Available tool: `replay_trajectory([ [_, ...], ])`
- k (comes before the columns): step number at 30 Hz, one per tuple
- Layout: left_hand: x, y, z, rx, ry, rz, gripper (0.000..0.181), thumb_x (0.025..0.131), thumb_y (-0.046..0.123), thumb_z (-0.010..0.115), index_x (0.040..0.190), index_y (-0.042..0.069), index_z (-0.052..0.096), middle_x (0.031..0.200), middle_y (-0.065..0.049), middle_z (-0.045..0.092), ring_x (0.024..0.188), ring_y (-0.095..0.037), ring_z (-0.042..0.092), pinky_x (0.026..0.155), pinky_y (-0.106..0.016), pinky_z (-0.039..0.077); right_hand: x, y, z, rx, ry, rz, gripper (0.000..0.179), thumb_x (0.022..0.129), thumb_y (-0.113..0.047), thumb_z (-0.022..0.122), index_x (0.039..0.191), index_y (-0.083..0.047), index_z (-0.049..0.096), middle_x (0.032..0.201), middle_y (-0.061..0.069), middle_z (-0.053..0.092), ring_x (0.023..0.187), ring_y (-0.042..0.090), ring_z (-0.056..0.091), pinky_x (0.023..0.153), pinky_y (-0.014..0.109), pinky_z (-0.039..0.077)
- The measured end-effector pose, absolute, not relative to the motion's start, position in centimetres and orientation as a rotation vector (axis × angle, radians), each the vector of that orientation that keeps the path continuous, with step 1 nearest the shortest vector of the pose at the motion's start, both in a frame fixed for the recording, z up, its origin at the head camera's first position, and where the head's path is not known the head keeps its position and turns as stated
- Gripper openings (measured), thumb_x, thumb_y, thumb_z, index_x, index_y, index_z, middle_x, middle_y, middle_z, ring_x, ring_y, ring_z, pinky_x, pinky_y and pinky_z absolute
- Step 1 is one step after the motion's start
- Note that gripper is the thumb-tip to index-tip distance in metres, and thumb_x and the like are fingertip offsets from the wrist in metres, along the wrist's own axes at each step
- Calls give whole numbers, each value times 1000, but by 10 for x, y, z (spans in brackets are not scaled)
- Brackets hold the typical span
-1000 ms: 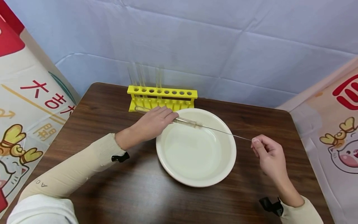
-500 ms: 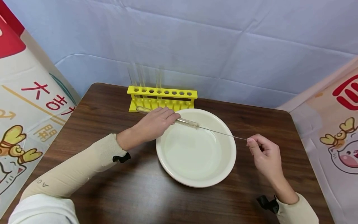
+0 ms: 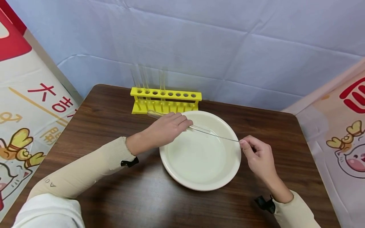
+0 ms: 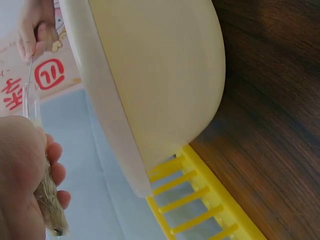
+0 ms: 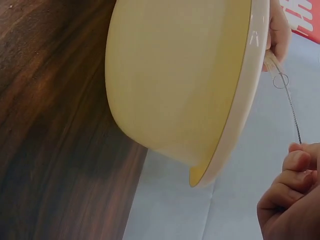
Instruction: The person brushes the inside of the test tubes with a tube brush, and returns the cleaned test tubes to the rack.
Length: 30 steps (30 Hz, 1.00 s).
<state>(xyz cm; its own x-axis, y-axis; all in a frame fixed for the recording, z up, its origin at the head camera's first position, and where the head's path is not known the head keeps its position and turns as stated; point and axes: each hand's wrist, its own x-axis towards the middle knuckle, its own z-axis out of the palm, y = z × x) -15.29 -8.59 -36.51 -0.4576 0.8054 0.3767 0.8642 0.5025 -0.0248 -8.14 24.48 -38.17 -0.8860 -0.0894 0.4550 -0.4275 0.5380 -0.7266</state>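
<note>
My left hand [image 3: 166, 130] grips a clear glass test tube [image 3: 154, 114], held slanting above the far part of a white basin [image 3: 199, 186]. Its closed end sticks out behind the hand, and the mouth points right. Inside the tube is a test tube brush; its tan bristles [image 4: 49, 202] fill the part by the palm in the left wrist view. The twisted wire handle [image 3: 223, 138] runs out of the mouth to my right hand [image 3: 259, 156], which pinches it between thumb and fingers over the basin's right rim. The left fingers hide the tube's middle.
A yellow test tube rack [image 3: 182, 95] stands behind the basin, with three glass tubes [image 3: 162, 80] upright in its left half. The dark wooden table [image 3: 137, 196] carries everything. A pale cloth backdrop [image 3: 199, 41] hangs behind, and printed sheets [image 3: 348, 152] flank both sides.
The right hand has moved left, sliding the brush deeper; its bristles went from the tube's mouth to inside by the left hand. The left hand and tube have shifted slightly right.
</note>
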Motion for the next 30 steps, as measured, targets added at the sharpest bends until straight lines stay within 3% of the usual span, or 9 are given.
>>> replay_trajectory([
  [12,-145,-72,-358,-1402,-2436,-215,25,102,7,62,127,4,63,114,-6,65,102,-22,62,88,-33,52,-83,243,-385,441,-2397,1314,26,90,18,62,74,-2,64,59,-3,45,50,4,37,45,25,30],
  [30,-142,-65,-358,-1404,-2427,-197,26,101,9,63,127,4,63,113,-5,66,100,-22,62,84,-32,52,-82,233,-380,446,-2488,1296,25,95,3,67,73,-9,65,57,-8,47,50,6,38,47,24,32],
])
